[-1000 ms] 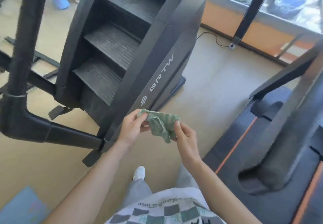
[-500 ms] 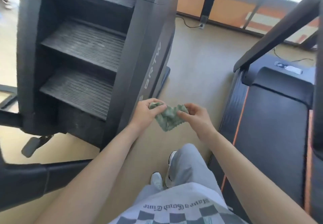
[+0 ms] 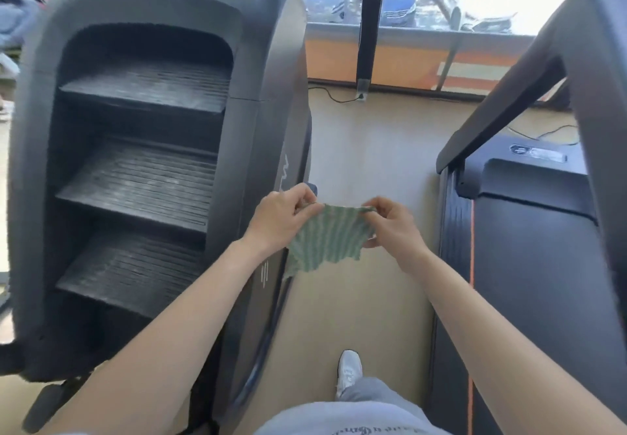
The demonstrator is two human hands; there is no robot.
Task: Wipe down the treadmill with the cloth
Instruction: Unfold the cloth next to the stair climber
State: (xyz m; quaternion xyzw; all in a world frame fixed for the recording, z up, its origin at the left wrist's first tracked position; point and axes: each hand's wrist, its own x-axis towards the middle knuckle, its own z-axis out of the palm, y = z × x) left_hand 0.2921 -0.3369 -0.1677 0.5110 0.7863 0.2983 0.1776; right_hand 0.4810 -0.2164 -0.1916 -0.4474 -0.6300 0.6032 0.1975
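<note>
A green striped cloth [image 3: 325,241] hangs spread out in the air between my two hands, over the tan floor. My left hand [image 3: 283,217] pinches its upper left corner and my right hand [image 3: 393,224] pinches its upper right corner. The treadmill [image 3: 529,265] is on my right: a black belt with an orange stripe, a black motor cover and a slanted black handrail [image 3: 502,105]. Neither hand nor the cloth touches the treadmill.
A large black stair-climber machine [image 3: 142,180] with ribbed steps stands close on my left. A strip of tan floor [image 3: 366,149] runs between the two machines toward a window with an orange sill. Black cables lie on the floor by the wall. My white shoe [image 3: 349,370] is below.
The cloth, bunched between my hands before, is now pulled open and spread flat. The view has turned to face the window, with the stair-climber left and the treadmill right.
</note>
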